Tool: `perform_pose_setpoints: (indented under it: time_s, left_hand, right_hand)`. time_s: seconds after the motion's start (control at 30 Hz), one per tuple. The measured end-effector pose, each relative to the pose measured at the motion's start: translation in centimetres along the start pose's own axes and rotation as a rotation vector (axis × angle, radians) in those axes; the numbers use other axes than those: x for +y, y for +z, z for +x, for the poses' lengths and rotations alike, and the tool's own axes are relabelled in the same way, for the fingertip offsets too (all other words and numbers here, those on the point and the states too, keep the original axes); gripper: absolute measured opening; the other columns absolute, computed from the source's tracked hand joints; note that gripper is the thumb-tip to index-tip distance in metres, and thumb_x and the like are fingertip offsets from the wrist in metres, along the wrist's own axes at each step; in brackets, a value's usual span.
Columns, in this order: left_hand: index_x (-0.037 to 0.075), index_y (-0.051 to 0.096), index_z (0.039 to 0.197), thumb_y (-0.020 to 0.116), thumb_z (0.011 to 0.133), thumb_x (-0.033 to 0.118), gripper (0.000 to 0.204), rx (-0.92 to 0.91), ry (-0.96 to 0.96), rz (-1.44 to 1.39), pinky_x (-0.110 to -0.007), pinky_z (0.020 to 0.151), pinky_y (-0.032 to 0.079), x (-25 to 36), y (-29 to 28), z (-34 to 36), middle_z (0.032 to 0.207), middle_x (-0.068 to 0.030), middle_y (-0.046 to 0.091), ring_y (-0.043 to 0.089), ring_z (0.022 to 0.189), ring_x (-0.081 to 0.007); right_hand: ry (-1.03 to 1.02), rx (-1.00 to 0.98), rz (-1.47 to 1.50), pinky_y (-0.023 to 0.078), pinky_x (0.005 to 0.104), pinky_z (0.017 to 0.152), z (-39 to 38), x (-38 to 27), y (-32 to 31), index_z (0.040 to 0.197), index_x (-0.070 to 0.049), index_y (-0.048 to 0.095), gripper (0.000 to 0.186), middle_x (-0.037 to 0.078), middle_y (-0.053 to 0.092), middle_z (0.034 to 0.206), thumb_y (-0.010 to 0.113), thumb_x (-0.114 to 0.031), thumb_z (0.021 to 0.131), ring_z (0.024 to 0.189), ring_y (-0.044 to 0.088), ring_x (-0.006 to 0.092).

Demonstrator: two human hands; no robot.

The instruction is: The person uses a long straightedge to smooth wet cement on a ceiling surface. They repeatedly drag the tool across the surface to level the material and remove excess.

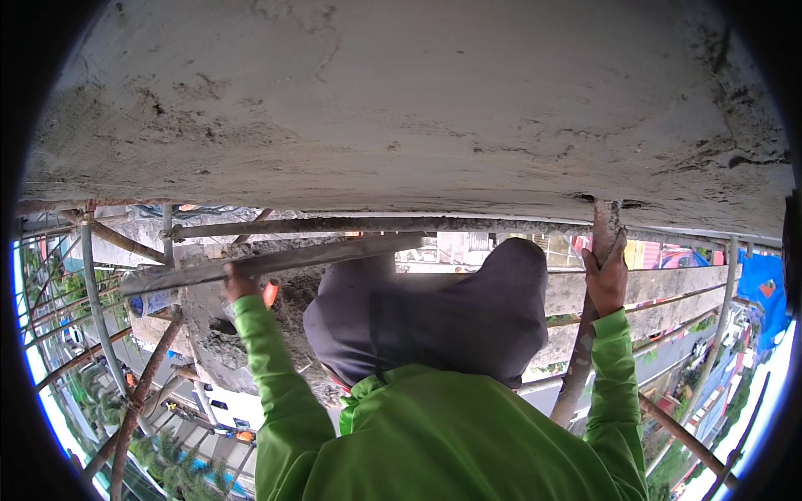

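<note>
1. Our landmark is the rusty pole (576, 367); our right hand (610, 274) is wrapped round its upper part, thumb on the near-left side.
2. Left of the pole, our left hand (241, 285) has its fingers closed on the lower edge of the long grey bar (334, 251), nearer its outer end.
3. The bar slants up toward the pole and stops well short, over our dark-trousered knees (426, 317).
4. We judge the step in hand to be handling the bar one-handed while bracing on the pole; moving it calls for a firm left grip and control of the free end.
5. Beyond the pole's top, the grey wall (418, 100) limits forward swing; a scaffold rail (351, 225) runs close along the bar.
6. Right of the pole, gaps between rails open onto the street below.
</note>
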State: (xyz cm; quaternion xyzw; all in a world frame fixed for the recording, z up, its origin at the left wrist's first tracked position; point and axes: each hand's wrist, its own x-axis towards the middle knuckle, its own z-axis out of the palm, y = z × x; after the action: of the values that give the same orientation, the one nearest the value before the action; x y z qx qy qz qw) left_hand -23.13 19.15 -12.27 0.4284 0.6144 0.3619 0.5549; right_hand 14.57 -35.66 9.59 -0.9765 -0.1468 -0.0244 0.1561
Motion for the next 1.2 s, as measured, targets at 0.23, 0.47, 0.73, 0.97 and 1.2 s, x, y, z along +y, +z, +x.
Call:
perform_pose_setpoints:
  time_s: [0.23, 0.47, 0.73, 0.97, 1.2]
  left_hand:
    - [0.000, 0.035, 0.113, 0.050, 0.083, 0.036, 0.049, -0.016, -0.400, -0.269, -0.059, 0.076, 0.043, -6.1, 17.0, -8.9, 0.110, -0.0184, 0.045, 0.050, 0.093, -0.0342]
    - [0.002, 0.034, 0.116, 0.064, 0.071, 0.040, 0.066, -0.042, -0.644, -0.302, -0.039, 0.081, 0.046, -12.6, 25.2, -15.4, 0.108, -0.0149, 0.050, 0.050, 0.098, -0.0284]
    - [0.002, 0.031, 0.119, 0.057, 0.076, 0.039, 0.063, -0.152, -0.770, -0.192, -0.042, 0.078, 0.048, -17.4, 31.0, -19.0, 0.113, -0.0158, 0.044, 0.048, 0.098, -0.0295]
    - [0.002, 0.027, 0.121, 0.052, 0.080, 0.039, 0.060, -0.178, -0.776, -0.119, -0.045, 0.075, 0.050, -18.6, 32.8, -19.6, 0.117, -0.0166, 0.039, 0.046, 0.098, -0.0305]
    - [0.004, 0.024, 0.124, 0.045, 0.084, 0.038, 0.056, -0.040, -0.824, -0.155, -0.051, 0.071, 0.052, -16.3, 33.2, -20.6, 0.120, -0.0175, 0.034, 0.044, 0.098, -0.0331]
  right_hand:
    - [0.032, -0.015, 0.027, 0.041, 0.0447, 0.077, 0.1, -0.4, -0.1, 0.124, 0.008, 0.020, 0.071, 0.035, 0.049, 0.100, 0.062, -0.016, 0.073, 0.091, 0.050, 0.0466]
    - [0.071, -0.059, 0.074, 0.041, 0.0441, 0.077, 0.2, -0.8, 0.0, 0.124, 0.009, 0.019, 0.073, 0.035, 0.048, 0.101, 0.064, -0.015, 0.072, 0.093, 0.049, 0.0470]
    - [0.001, -0.005, 0.081, 0.042, 0.0445, 0.074, 0.0, -0.8, -0.2, 0.123, 0.010, 0.021, 0.072, 0.034, 0.050, 0.097, 0.064, -0.015, 0.071, 0.089, 0.050, 0.0474]
    - [0.083, -0.073, 0.141, 0.041, 0.0403, 0.080, 0.3, -1.4, -1.0, 0.122, 0.012, 0.022, 0.069, 0.034, 0.048, 0.103, 0.062, -0.015, 0.073, 0.096, 0.048, 0.0454]
    - [0.053, -0.098, 0.126, 0.039, 0.0413, 0.083, 0.4, -1.1, -0.6, 0.124, 0.009, 0.018, 0.072, 0.033, 0.047, 0.106, 0.062, -0.012, 0.072, 0.099, 0.048, 0.0428]
